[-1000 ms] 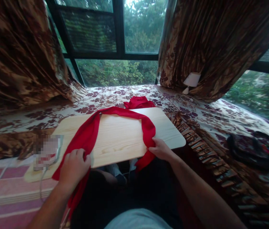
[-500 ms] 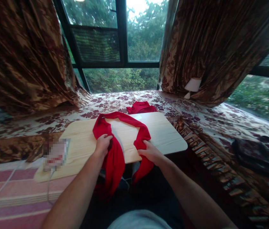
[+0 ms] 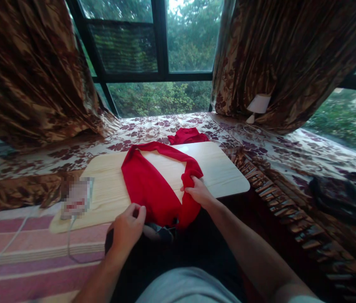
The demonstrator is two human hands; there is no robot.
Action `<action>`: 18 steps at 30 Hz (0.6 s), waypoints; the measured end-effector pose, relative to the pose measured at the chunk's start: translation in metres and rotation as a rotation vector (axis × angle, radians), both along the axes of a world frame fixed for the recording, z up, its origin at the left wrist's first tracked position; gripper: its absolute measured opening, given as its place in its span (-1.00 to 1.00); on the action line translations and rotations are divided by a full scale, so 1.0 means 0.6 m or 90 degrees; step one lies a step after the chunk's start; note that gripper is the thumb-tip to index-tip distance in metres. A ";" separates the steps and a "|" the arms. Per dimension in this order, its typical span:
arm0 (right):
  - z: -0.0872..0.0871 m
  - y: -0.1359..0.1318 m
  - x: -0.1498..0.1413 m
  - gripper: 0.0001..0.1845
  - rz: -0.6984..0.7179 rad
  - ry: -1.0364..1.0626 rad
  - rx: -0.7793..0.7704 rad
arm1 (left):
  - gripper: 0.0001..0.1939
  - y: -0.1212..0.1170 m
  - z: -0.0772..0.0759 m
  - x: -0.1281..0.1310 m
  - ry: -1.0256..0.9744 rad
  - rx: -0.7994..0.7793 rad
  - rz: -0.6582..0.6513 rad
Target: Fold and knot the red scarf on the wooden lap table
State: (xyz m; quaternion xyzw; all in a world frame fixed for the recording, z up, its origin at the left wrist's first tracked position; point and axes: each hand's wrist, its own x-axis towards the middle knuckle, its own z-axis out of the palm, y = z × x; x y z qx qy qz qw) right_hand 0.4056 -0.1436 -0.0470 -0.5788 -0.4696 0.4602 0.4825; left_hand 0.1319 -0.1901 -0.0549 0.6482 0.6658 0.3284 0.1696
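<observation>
A long red cloth lies in a loop over the near part of a pale wooden board. Its left stretch is spread wide and smooth, while the far and right stretches are narrow and bunched. My left hand pinches the cloth's near left corner between thumb and fingers, just off the board's near edge. On the right side, my right hand is closed round the gathered cloth, and a length of it hangs down below that hand. Whether the cloth is a scarf or a garment cannot be told.
A second red cloth lies crumpled behind the board on the flowered ledge cover. A blurred-out flat item with a cable rests on the board's left end. Further right are a small white lamp and a black bag.
My left hand has moved down and towards me, drawing the cloth's left stretch out flat and wide. My right hand keeps its grip nearly in place. The view has tilted slightly down.
</observation>
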 end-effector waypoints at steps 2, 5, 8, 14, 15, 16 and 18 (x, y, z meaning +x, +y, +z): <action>-0.005 0.005 0.000 -0.60 -0.003 -0.027 0.012 | -0.69 -0.026 -0.028 0.002 -0.042 -0.061 0.011; -0.009 0.007 0.007 -0.60 0.006 -0.050 0.006 | -0.68 -0.043 -0.072 0.006 -0.151 -0.134 0.086; -0.013 0.007 0.012 -0.65 0.015 -0.051 -0.001 | -0.55 -0.042 -0.102 0.017 -0.354 -0.152 0.071; -0.014 0.005 0.006 -0.89 0.047 0.017 -0.046 | -0.59 -0.033 -0.083 0.064 -0.572 -0.334 -0.031; -0.012 0.005 0.005 -0.90 0.047 0.034 -0.049 | -0.63 -0.031 -0.073 0.072 -0.611 -0.359 -0.031; -0.011 0.005 0.004 -0.90 0.046 0.051 -0.048 | -0.67 -0.029 -0.062 0.078 -0.671 -0.376 -0.025; -0.008 0.004 0.005 -0.87 0.048 0.072 -0.041 | -0.71 -0.023 -0.039 0.087 -0.828 -0.419 -0.018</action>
